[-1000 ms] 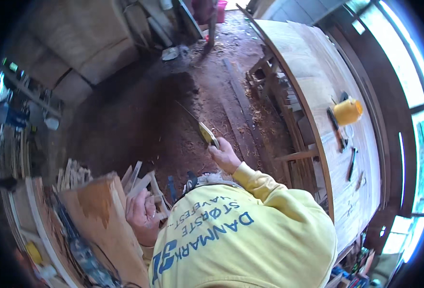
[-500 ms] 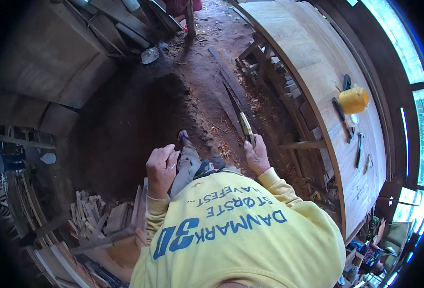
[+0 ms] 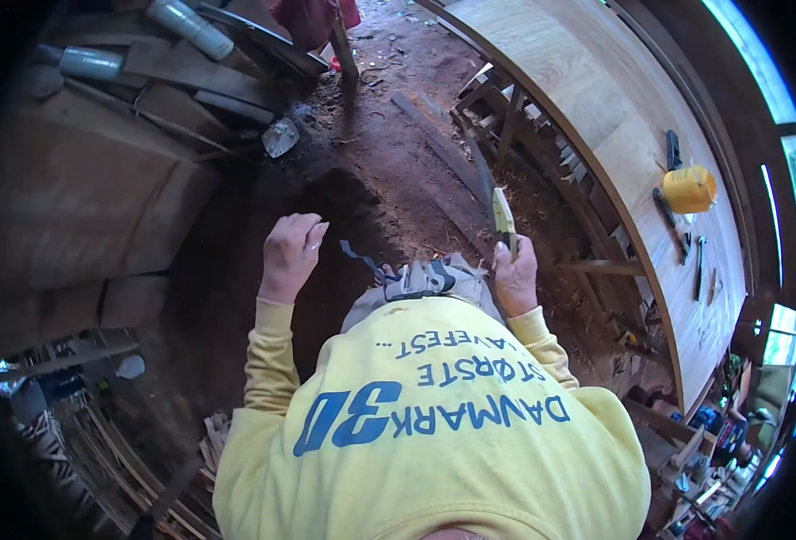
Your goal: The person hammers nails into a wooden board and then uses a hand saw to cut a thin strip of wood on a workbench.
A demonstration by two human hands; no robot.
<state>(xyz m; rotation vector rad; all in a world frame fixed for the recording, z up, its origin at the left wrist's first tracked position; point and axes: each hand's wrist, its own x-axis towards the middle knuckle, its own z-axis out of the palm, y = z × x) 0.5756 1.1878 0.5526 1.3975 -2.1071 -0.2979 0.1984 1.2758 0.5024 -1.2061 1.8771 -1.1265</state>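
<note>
My right hand [image 3: 516, 274] is closed round the handle of a handsaw [image 3: 503, 212]. The saw's pale yellowish grip shows above my fingers, and its narrow grey blade points away from me over the dirt floor. My left hand [image 3: 292, 256] hangs in the air to the left of my waist. Its fingers are curled in with the thumb against them; what it holds, if anything, is hidden. Both hands are apart from the workbench [image 3: 587, 99] on the right.
On the workbench lie a yellow container [image 3: 689, 190], a hammer [image 3: 700, 268] and other hand tools. Beneath it is stacked timber. A long board [image 3: 443, 144] lies on the dirt floor ahead. Large wooden panels [image 3: 101, 216] lean at the left, with thin wood strips [image 3: 119, 441] behind them.
My left hand has risen and moved slightly outward. My right hand has shifted right with the saw, whose blade now points farther ahead. The surroundings have shifted in view as I move.
</note>
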